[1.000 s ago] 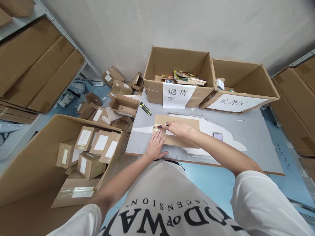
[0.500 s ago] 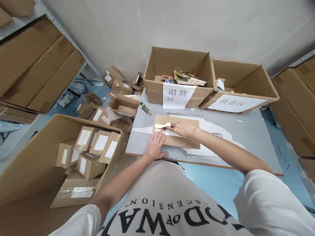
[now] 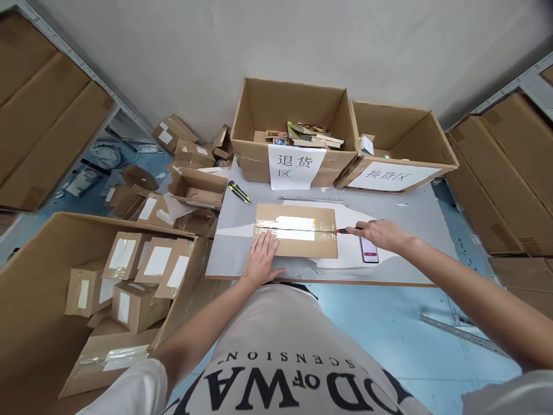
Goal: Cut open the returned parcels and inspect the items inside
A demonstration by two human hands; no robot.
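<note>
A taped cardboard box lies flat on the grey table. A dark slit runs along its middle, through the tape and the white label. My left hand rests with fingers spread on the box's near left part. In my right hand is a red and black box cutter, its tip at the box's right edge, in line with the slit. Just below that hand a phone with a lit screen lies on white paper.
A yellow and black utility knife lies at the table's left. Behind stand two labelled cartons, one holding books, the other small items. To the left, a large carton holds several parcels; opened boxes are heaped beyond.
My right hand has drawn the cutter rightward from the box's left part to its right edge, and the slit now shows along its length. My left hand still rests on the box.
</note>
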